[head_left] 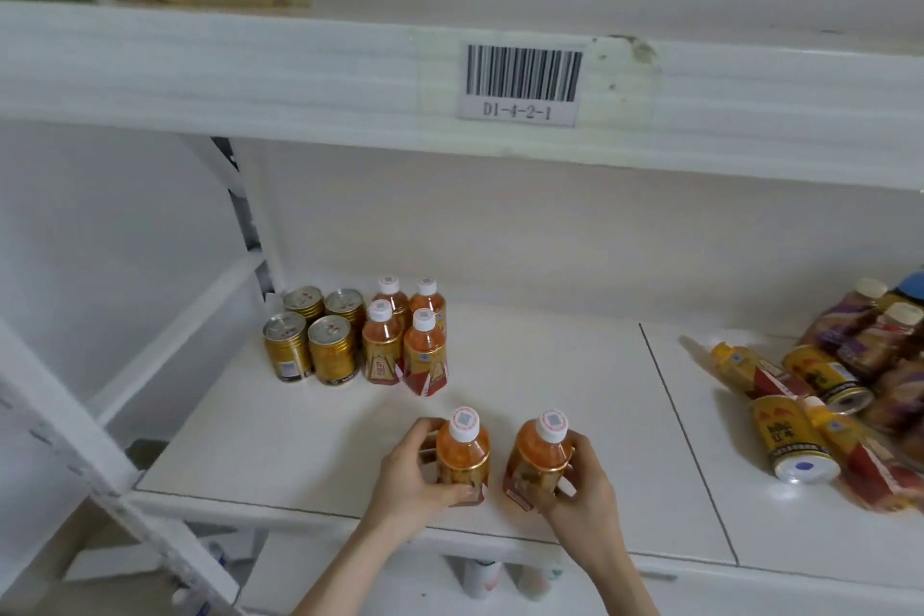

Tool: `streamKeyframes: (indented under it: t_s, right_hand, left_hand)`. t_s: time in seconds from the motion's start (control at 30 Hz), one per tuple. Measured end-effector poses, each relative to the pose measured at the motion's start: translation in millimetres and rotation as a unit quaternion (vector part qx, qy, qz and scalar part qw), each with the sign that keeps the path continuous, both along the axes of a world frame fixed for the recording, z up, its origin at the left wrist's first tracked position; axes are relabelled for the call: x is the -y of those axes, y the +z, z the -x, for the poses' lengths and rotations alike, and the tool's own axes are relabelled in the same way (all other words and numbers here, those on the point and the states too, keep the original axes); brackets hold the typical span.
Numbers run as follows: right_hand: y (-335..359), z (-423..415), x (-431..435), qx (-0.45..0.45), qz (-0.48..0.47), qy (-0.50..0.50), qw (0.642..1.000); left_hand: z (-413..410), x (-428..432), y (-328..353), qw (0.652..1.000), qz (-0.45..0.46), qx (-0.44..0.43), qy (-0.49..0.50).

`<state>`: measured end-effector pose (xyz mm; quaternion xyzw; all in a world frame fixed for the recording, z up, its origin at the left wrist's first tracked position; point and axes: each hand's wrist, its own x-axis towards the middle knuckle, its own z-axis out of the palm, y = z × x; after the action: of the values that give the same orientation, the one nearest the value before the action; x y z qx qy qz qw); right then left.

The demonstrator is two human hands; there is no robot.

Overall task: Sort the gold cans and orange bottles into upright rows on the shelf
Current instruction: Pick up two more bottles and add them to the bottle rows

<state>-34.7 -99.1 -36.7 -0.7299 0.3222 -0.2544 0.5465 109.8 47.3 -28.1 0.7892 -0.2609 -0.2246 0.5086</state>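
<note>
White shelf (550, 380), open room mid-frame: by its front edge, left hand (407, 473) grips left bottle (462, 455), right hand (585, 483) grips right bottle (537, 458).

White shelf (550, 390), gold cans (336, 349), orange bottles (424, 355)

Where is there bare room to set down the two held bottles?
Bare shelf runs from the standing bottles right to the seam. Another patch lies in front of the gold cans, left of the left hand. Past the seam, a toppled pile crowds the shelf.
</note>
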Motion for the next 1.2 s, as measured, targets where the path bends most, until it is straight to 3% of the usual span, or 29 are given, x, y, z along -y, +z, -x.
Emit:
streamKeyframes:
  t_s: [0.43,0.67,1.2]
  right_hand:
    - [-3.6,-77.0,-79.0,0.008,-0.012,-0.014,1.0]
    - [-6.0,-124.6,-81.2,-0.006,-0.021,0.033,0.999]
    - [-3.9,-174.4,-43.0,-0.037,-0.036,0.036,0.998]
  left_hand:
    - [-76.0,-66.4,-6.8,1.0,-0.017,-0.021,-0.011]
    - [-116.4,-65.4,-14.1,0.998,0.004,-0.059,0.024]
    - [-173.0,-30.8,-15.5,0.998,-0.023,-0.033,-0.052]
